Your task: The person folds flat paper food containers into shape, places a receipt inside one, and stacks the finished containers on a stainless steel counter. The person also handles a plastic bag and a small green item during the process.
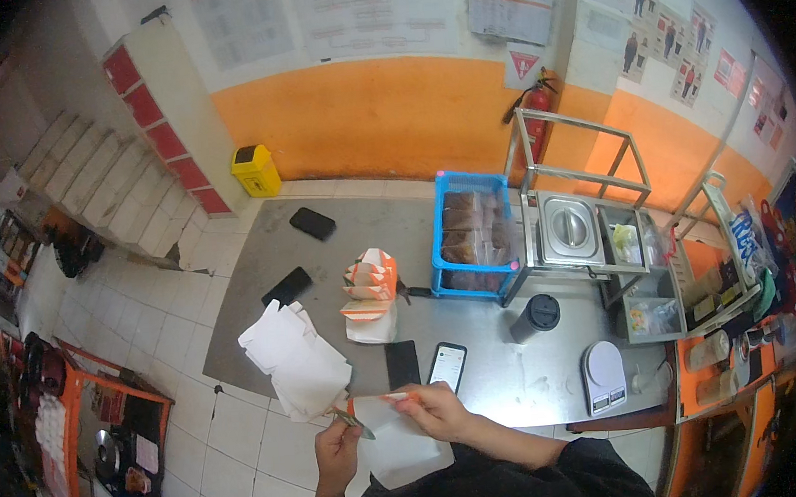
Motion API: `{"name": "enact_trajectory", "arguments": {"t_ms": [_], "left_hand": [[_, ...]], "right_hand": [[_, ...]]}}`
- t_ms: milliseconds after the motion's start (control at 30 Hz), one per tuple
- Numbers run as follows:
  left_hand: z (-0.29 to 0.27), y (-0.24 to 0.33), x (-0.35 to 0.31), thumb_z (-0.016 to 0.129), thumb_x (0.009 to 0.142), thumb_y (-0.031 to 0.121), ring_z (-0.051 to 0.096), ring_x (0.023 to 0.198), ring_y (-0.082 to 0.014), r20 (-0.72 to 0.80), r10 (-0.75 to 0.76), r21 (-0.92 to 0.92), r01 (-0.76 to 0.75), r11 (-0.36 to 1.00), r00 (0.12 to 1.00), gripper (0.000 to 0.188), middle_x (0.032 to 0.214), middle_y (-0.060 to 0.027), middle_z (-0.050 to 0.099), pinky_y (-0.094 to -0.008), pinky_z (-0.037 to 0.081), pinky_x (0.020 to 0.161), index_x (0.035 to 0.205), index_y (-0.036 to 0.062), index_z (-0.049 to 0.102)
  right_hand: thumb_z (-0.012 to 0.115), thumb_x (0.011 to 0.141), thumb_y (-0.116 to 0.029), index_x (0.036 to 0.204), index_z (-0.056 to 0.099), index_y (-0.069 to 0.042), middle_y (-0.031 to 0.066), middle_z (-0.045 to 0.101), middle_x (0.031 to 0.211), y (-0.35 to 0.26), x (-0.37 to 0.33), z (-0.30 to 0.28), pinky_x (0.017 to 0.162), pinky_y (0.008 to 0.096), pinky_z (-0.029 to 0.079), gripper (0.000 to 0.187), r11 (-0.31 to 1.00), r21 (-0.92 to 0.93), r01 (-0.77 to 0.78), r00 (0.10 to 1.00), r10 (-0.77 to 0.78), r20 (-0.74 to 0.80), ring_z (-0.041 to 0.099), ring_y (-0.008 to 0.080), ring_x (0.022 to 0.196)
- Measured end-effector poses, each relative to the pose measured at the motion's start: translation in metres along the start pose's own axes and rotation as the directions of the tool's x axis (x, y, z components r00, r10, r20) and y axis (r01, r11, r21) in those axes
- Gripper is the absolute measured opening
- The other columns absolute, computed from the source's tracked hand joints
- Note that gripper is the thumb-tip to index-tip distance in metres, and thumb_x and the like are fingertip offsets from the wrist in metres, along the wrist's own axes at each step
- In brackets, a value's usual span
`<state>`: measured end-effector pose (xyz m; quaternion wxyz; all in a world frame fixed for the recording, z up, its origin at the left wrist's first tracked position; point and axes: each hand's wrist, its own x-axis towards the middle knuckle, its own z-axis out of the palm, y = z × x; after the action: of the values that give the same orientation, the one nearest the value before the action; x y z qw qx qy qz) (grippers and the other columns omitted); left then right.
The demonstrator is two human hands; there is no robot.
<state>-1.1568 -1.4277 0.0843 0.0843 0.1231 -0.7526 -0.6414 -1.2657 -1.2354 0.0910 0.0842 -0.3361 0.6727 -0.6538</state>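
Close to my body, over the table's near edge, both hands work on a paper food box (400, 449), white on the face I see with orange and green printed flaps. My left hand (338, 449) pinches its flap at the left side. My right hand (437, 413) grips the upper right edge, fingers closed on the orange part. Just beyond my left hand lies a loose stack of flat white box blanks (299, 359). Further off stand folded orange-and-white boxes (370, 283), nested together. A black phone (402, 365) and a lit phone (448, 367) lie just beyond my right hand.
Two dark phones (312, 223) lie at the steel table's (248, 246) far left. A blue crate (437, 245) of bagged brown items stands beside a metal rack (586, 266). At right are a black-lidded tumbler (538, 317) and a white kitchen scale (604, 368).
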Motion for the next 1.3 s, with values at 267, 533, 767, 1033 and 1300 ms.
{"name": "enact_trajectory", "arguments": {"t_ms": [267, 533, 767, 1033, 1300], "left_hand": [[0.009, -0.007, 0.002, 0.051, 0.104, 0.023, 0.056, 0.076, -0.0129, -0.151, 0.053, -0.017, -0.056, 0.998, 0.987, 0.033, 0.081, -0.0050, 0.065, -0.0307, 0.046, 0.071, 0.090, -0.0043, 0.063], [0.013, -0.023, 0.024, 0.050, 0.105, 0.034, 0.061, 0.081, -0.0173, -0.127, 0.119, 0.201, -0.092, 0.975, 0.985, 0.043, 0.087, -0.0099, 0.069, -0.0351, 0.048, 0.075, 0.098, -0.0057, 0.065], [0.009, -0.058, 0.088, 0.051, 0.105, 0.035, 0.063, 0.098, -0.0261, 0.058, 0.319, 0.066, -0.323, 0.944, 0.946, 0.044, 0.106, -0.0160, 0.067, -0.0354, 0.049, 0.089, 0.120, -0.0055, 0.062], [0.010, -0.169, 0.212, 0.057, 0.099, 0.015, 0.053, 0.123, -0.0340, -0.145, 0.103, 0.415, -0.034, 0.909, 0.984, 0.044, 0.135, -0.0226, 0.054, -0.0422, 0.045, 0.099, 0.139, -0.0025, 0.048], [0.015, -0.222, 0.258, 0.056, 0.095, 0.000, 0.060, 0.121, -0.0284, 0.212, -0.081, 0.069, 0.068, 0.995, 0.974, 0.047, 0.128, -0.0206, 0.062, -0.0360, 0.046, 0.103, 0.141, -0.0047, 0.045]], "right_hand": [[0.055, 0.103, -0.021, 0.102, 0.069, 0.000, 0.0161, 0.069, 0.084, 0.000, -0.008, 0.001, 0.068, 0.0366, 0.051, 0.025, 0.908, -0.092, -0.408, 0.909, 0.414, 0.050, 0.068, 0.0240, 0.075], [0.060, 0.100, -0.022, 0.104, 0.067, 0.004, 0.0182, 0.069, 0.099, 0.021, -0.003, 0.004, 0.079, 0.0372, 0.053, 0.027, 0.989, -0.001, -0.146, 0.972, 0.143, -0.186, 0.069, 0.0288, 0.091], [0.060, 0.098, -0.020, 0.119, 0.061, 0.003, 0.0219, 0.070, 0.098, 0.062, -0.019, -0.017, 0.088, 0.0423, 0.054, 0.031, 0.682, -0.209, -0.701, 0.703, 0.710, -0.044, 0.069, 0.0379, 0.100], [0.056, 0.094, -0.015, 0.122, 0.061, 0.003, 0.0263, 0.067, 0.107, 0.120, -0.004, -0.026, 0.087, 0.0484, 0.052, 0.034, 0.726, -0.361, -0.585, 0.810, 0.509, -0.291, 0.065, 0.0422, 0.102], [0.054, 0.091, -0.013, 0.120, 0.060, 0.005, 0.0285, 0.065, 0.108, 0.178, 0.075, -0.001, 0.092, 0.0501, 0.049, 0.035, 0.694, -0.406, -0.594, 0.802, 0.472, -0.366, 0.062, 0.0448, 0.103]]}}
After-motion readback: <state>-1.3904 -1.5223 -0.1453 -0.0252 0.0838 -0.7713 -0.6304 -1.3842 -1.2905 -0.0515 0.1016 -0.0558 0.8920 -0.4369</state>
